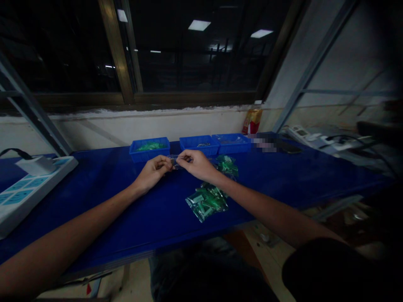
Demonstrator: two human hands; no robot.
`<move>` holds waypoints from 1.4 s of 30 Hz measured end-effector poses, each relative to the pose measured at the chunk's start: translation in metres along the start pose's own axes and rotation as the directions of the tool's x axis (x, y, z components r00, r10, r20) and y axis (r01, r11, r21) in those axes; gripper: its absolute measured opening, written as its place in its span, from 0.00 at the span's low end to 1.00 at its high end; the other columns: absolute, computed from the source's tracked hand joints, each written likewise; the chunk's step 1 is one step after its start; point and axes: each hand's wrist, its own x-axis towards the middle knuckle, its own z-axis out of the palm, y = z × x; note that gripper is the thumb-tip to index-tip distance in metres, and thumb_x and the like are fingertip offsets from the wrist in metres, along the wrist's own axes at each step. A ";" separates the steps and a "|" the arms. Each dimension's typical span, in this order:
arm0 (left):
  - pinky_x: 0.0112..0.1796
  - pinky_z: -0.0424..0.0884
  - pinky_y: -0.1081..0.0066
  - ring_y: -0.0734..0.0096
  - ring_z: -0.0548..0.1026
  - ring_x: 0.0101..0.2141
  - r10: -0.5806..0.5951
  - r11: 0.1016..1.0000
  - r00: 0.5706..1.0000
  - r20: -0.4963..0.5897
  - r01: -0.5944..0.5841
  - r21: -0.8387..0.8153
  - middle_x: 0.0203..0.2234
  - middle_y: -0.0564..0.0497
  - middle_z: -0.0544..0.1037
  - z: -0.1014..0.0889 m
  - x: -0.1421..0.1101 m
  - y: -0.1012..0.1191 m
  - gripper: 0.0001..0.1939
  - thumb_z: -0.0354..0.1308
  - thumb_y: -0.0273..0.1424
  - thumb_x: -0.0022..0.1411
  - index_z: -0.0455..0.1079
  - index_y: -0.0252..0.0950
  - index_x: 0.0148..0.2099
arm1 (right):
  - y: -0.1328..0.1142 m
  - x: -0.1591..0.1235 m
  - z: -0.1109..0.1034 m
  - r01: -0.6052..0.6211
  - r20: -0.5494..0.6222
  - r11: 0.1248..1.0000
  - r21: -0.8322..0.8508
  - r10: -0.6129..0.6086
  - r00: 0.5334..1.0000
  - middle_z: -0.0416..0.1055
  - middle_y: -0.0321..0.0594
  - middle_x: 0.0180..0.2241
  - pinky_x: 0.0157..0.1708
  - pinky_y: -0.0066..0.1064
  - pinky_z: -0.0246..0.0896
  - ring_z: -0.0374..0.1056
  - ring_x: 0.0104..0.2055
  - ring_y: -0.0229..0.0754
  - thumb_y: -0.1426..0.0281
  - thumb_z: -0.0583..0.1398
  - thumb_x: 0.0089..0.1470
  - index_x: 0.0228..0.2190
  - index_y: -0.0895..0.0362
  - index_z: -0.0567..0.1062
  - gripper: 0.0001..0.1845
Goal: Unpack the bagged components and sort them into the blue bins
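Observation:
My left hand [155,171] and my right hand [197,163] are close together over the blue table, fingers pinched on a small clear plastic bag [176,162] stretched between them. What the bag holds, if anything, is too dim to tell. Just beyond my left hand stands a blue bin [149,147] with green pieces in it. Behind my right hand is a second blue bin [201,144] with a few small metallic parts. Filled clear bags with green contents [207,203] lie below my right forearm, and another green-filled bag [227,164] lies beyond it.
A third blue bin [231,142] adjoins the second. At the left edge lies a white power strip [47,180] with a plug in it. A red and gold packet [252,121] leans by the wall, and a dark phone-like slab [288,147] lies at the back right.

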 end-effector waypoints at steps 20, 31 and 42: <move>0.28 0.61 0.75 0.76 0.67 0.26 0.017 0.999 1.000 -0.009 -0.016 0.039 0.24 0.53 0.72 0.000 0.001 -0.002 0.06 0.57 0.32 0.52 0.67 0.33 0.31 | 0.000 0.002 -0.004 -0.039 0.078 0.987 0.155 0.027 0.997 0.69 0.38 0.28 0.33 0.31 0.61 0.65 0.30 0.36 0.68 0.58 0.47 0.30 0.59 0.69 0.07; 0.29 0.63 0.75 0.76 0.69 0.27 0.000 0.999 0.999 -0.042 -0.002 -0.047 0.25 0.53 0.72 0.000 0.002 -0.005 0.12 0.59 0.34 0.51 0.65 0.33 0.36 | 0.005 0.004 -0.005 -0.014 0.017 0.983 0.184 0.011 1.000 0.67 0.34 0.23 0.30 0.30 0.60 0.65 0.26 0.35 0.73 0.58 0.45 0.30 0.59 0.67 0.06; 0.29 0.61 0.76 0.78 0.67 0.26 0.026 0.999 0.998 -0.057 -0.028 -0.040 0.24 0.54 0.72 -0.001 0.003 -0.007 0.09 0.60 0.33 0.51 0.68 0.32 0.32 | 0.006 -0.001 0.002 -0.034 0.090 0.998 0.061 0.029 0.995 0.70 0.38 0.25 0.28 0.30 0.61 0.67 0.27 0.37 0.66 0.59 0.47 0.35 0.59 0.68 0.13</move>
